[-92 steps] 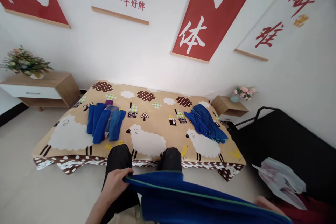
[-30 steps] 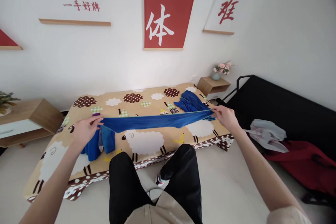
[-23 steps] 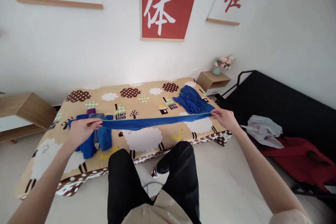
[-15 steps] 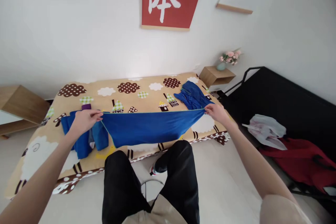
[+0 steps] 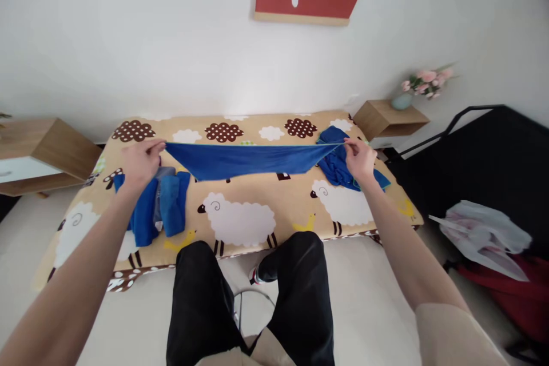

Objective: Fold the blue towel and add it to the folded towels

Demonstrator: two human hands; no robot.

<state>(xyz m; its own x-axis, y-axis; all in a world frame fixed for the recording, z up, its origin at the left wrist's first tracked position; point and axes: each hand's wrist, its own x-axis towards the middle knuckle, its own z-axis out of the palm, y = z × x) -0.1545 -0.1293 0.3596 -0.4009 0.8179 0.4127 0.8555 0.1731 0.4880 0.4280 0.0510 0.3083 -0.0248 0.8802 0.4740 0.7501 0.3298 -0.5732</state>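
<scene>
A blue cloth with a thin green edge is stretched wide between my two hands above the bed. My left hand pinches its upper left corner, fingers closed. At the upper right corner, my right hand grips the edge the same way. The cloth's lower part hangs or billows away from me. Below my left hand lie folded blue cloths side by side on the bed. Behind my right hand is a crumpled blue cloth pile.
The bed has a sheep-patterned cover. Wooden nightstands flank it; the right one bears a flower vase. A black folding frame stands at right with a plastic bag and red fabric. My knees are near the bed's edge.
Both hands have risen and moved farther over the bed, carrying the stretched cloth away from me. Its lower edge has swung up and outward. My view has shifted a little.
</scene>
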